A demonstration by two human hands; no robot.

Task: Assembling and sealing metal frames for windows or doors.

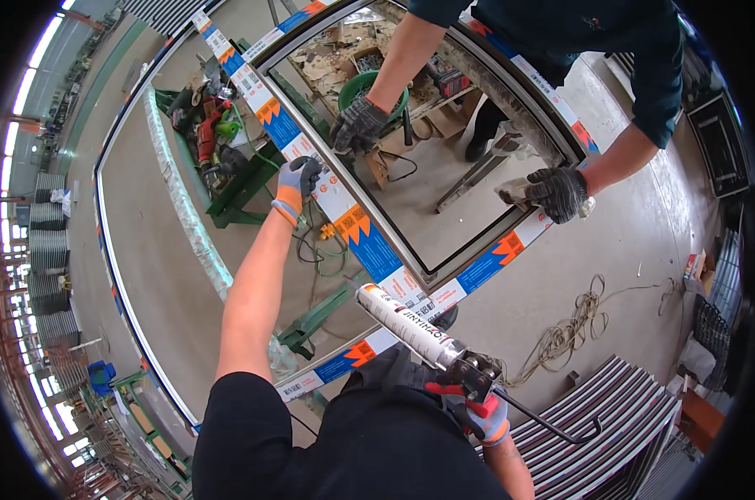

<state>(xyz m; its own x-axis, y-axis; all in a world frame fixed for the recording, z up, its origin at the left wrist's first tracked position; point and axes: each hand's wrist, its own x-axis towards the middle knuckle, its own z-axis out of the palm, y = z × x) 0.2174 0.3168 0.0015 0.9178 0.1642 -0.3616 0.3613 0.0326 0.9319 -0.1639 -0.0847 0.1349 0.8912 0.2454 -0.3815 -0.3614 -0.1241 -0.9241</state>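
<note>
My right hand (481, 412), in a grey and red glove, is closed around the handle of a caulking gun (444, 354) whose white cartridge (402, 321) slants up toward the near corner of the window frame (356, 229), its nozzle tip just beside the frame's blue, white and orange protective film. My left hand (298, 183), gloved in grey and orange, presses down on that frame's left bar, fingers curled over it. Across the frame another person's dark-gloved hands (359, 125) rest on it, one (558, 193) gripping the right bar and a pale bit I cannot make out. Under the frame sit green trestles (244, 187), a red power drill (206, 137) and a green bucket (352, 87), partly hidden. A coiled rope (573, 329) lies on the floor, and stacked profiles (610, 417) are cut off at lower right.
</note>
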